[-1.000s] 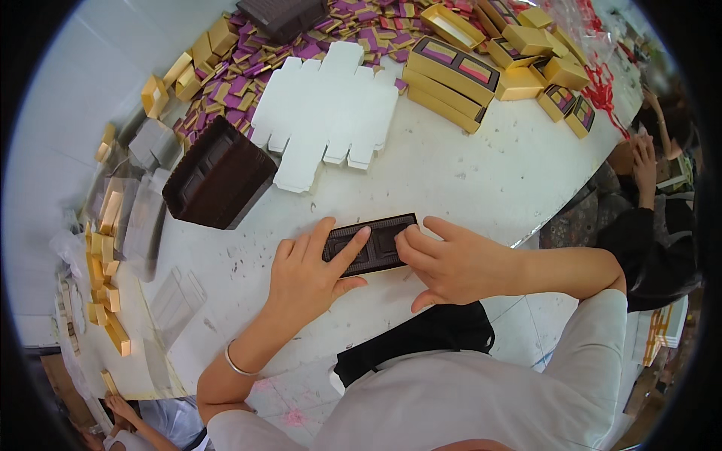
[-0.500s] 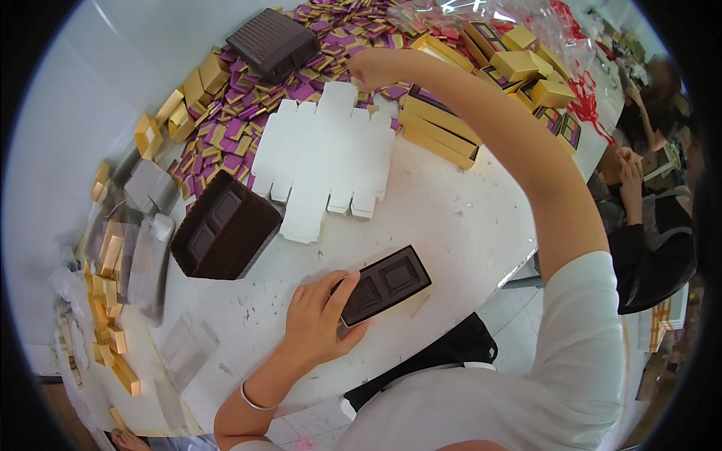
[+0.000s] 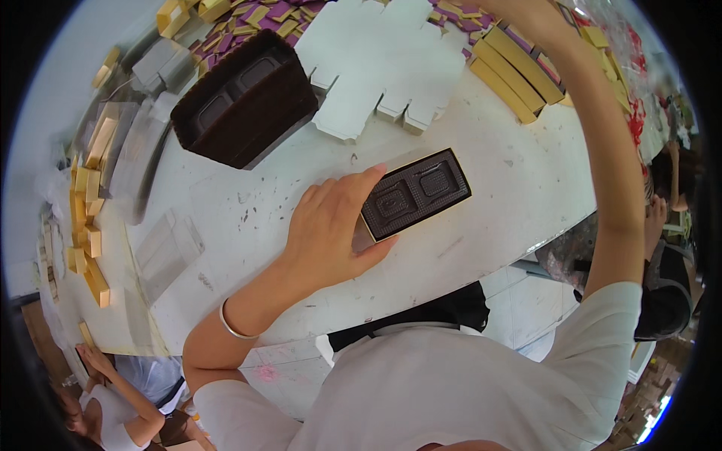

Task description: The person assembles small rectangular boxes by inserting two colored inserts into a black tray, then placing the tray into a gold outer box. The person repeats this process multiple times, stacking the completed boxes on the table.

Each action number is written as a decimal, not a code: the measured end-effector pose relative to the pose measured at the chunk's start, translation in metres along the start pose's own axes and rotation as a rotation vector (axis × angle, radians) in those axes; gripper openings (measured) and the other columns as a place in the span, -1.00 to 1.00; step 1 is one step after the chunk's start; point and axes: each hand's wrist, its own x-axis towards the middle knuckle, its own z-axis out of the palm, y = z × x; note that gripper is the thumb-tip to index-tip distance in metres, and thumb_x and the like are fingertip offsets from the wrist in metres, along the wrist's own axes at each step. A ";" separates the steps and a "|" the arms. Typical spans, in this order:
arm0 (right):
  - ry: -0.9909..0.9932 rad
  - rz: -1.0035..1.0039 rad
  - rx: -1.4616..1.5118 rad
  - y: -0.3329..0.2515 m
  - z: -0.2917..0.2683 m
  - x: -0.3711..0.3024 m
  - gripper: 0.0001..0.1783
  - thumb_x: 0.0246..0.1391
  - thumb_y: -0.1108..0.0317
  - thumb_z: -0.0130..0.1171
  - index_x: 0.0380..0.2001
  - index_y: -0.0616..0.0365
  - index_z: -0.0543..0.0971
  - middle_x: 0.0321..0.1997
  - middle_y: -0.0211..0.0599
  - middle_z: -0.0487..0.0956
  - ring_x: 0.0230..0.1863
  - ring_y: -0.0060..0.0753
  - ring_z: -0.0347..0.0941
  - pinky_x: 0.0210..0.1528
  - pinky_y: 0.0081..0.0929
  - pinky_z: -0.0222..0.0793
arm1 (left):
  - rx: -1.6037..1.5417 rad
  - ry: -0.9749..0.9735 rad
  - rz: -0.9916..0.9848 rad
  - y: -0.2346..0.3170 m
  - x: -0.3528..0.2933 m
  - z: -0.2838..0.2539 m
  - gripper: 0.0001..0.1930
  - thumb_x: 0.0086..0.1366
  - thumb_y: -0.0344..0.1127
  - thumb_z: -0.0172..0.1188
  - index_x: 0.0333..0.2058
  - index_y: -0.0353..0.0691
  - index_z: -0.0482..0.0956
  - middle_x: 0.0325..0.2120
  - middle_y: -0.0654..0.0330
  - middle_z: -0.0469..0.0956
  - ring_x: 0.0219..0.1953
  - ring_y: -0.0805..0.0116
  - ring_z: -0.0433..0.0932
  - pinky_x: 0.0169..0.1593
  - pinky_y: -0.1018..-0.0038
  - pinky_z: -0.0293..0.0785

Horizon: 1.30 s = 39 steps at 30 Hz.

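My left hand [image 3: 335,225] grips the left end of a narrow gold-edged box [image 3: 421,216] on the table, thumb along the near side and fingers over the far side. A dark brown plastic tray [image 3: 414,192] with two square hollows fills the box, and no pieces lie in its hollows. My right forearm [image 3: 602,135] reaches up the right side to the top edge; the hand itself lies beyond the picture. Beyond the box lie flat white die-cut carton blanks [image 3: 383,60]. To their left leans a thick stack of brown trays [image 3: 252,105].
Small purple-and-gold pieces [image 3: 278,13] are heaped at the far edge. Long gold boxes [image 3: 519,71] stand at the far right. Gold box parts [image 3: 86,195] and clear plastic sleeves [image 3: 169,252] lie along the left. Another person [image 3: 120,406] is at lower left.
The view has shifted, so the table things sit higher in it. My right hand, seen half a second ago over the purple-and-gold pieces, has left the picture. My left hand still holds the box.
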 end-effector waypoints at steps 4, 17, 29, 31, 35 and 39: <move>0.039 -0.427 -0.002 -0.029 0.079 -0.128 -0.80 -0.18 0.44 0.28 -0.45 0.17 0.46 -0.29 -0.23 0.43 -0.32 -0.25 0.41 -0.35 -0.39 0.33 | 0.005 0.093 0.060 0.000 0.003 0.002 -0.13 -0.16 -0.19 0.44 0.12 -0.27 0.17 -0.14 0.04 0.46 -0.30 0.13 0.46 -0.18 0.27 0.35; 0.132 -0.367 -0.066 -0.008 0.147 -0.148 -0.89 -0.13 0.48 0.23 -0.46 0.03 0.55 -0.47 -0.38 0.37 -0.39 -0.35 0.33 -0.32 -0.43 0.14 | -0.024 -0.012 -0.015 0.008 0.005 -0.004 -0.16 -0.14 -0.20 0.42 0.13 -0.21 0.19 -0.19 0.07 0.46 -0.25 0.12 0.46 -0.17 0.30 0.36; 0.699 -0.280 -0.182 0.022 -0.001 -0.114 -0.90 0.02 0.46 0.15 -0.37 0.25 0.56 -0.40 -0.35 0.55 -0.34 -0.53 0.45 -0.26 -0.49 0.36 | 0.013 -0.068 0.046 0.007 0.008 -0.006 -0.35 -0.11 -0.20 0.38 0.01 -0.23 0.40 -0.13 0.05 0.41 -0.15 0.08 0.42 -0.08 0.29 0.32; 0.644 -0.083 -0.028 0.061 -0.052 -0.083 -0.82 0.05 0.39 0.16 -0.29 0.24 0.58 -0.37 -0.35 0.56 -0.33 -0.55 0.44 -0.25 -0.51 0.36 | 0.016 -0.084 0.051 0.008 0.011 -0.005 -0.34 -0.11 -0.20 0.38 0.02 -0.22 0.41 -0.13 0.06 0.40 -0.15 0.09 0.41 -0.07 0.29 0.31; 0.177 0.006 -0.464 0.140 -0.096 -0.010 -0.75 0.08 0.34 0.13 -0.20 0.25 0.55 -0.16 -0.27 0.54 -0.20 -0.43 0.45 -0.13 -0.53 0.37 | -0.023 -0.105 0.060 0.004 0.014 -0.006 -0.35 -0.13 -0.20 0.39 0.00 -0.23 0.41 -0.12 0.07 0.40 -0.16 0.11 0.42 -0.10 0.30 0.32; 0.015 -0.020 -0.572 0.172 -0.063 0.060 -0.74 -0.02 0.39 0.18 -0.21 0.20 0.54 -0.18 -0.17 0.51 -0.07 -0.18 0.41 -0.04 -0.31 0.34 | -0.011 -0.086 0.089 0.002 0.015 -0.011 -0.34 -0.16 -0.17 0.40 -0.02 -0.22 0.43 -0.13 0.06 0.41 -0.19 0.13 0.43 -0.16 0.30 0.34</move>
